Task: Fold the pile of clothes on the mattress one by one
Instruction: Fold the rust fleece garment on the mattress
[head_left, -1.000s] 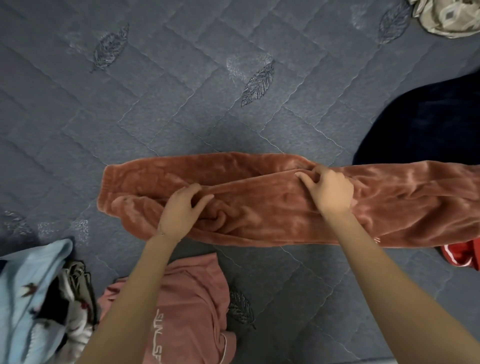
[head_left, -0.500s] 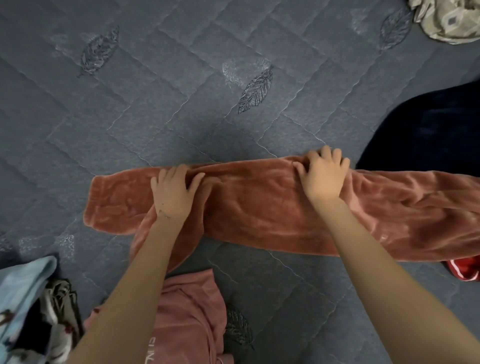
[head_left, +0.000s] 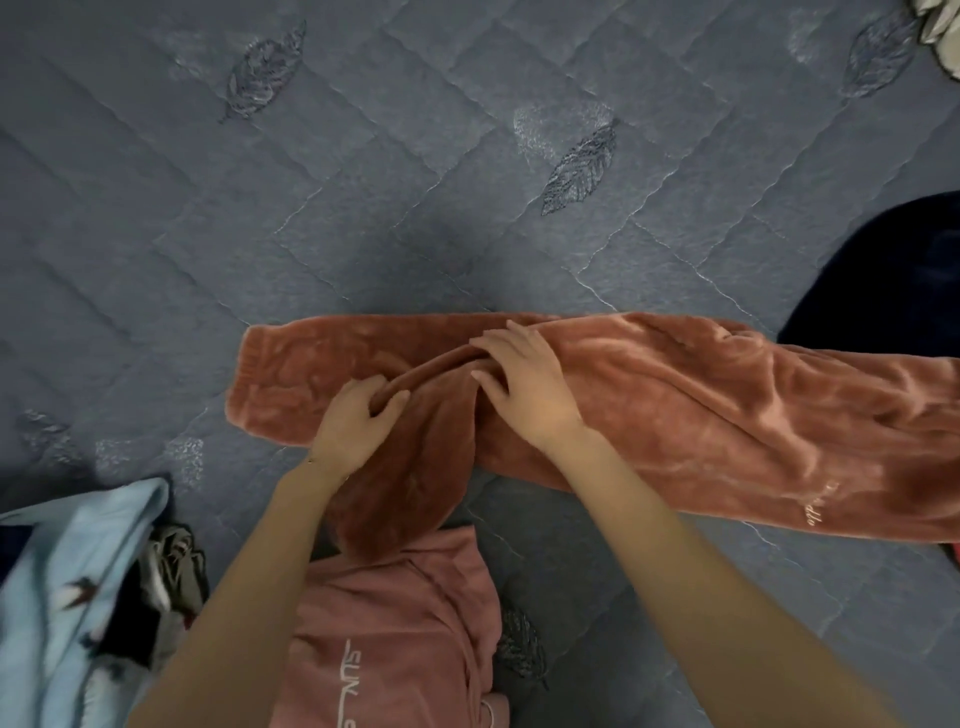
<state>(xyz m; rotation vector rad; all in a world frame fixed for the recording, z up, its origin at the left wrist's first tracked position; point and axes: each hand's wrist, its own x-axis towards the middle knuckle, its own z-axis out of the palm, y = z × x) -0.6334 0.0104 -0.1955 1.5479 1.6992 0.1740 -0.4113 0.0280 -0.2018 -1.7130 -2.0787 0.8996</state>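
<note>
Clothes lie nearest me at the bottom: a pink shirt (head_left: 395, 623), and a light blue top (head_left: 62, 597) at lower left. Just above them I see the long brown fleece (head_left: 701, 415) on the mattress (head_left: 363, 208). It stretches left to right and runs off the right edge. The left hand (head_left: 358, 421) pinches a raised fold of it. The right hand (head_left: 524, 379) lies flat on it, fingers straight.

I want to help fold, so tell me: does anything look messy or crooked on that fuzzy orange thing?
Yes. One flap of the rust fleece garment sticks out of the strip toward the person, reaching the pink shirt. The left hand grips a bunched ridge there.
</note>
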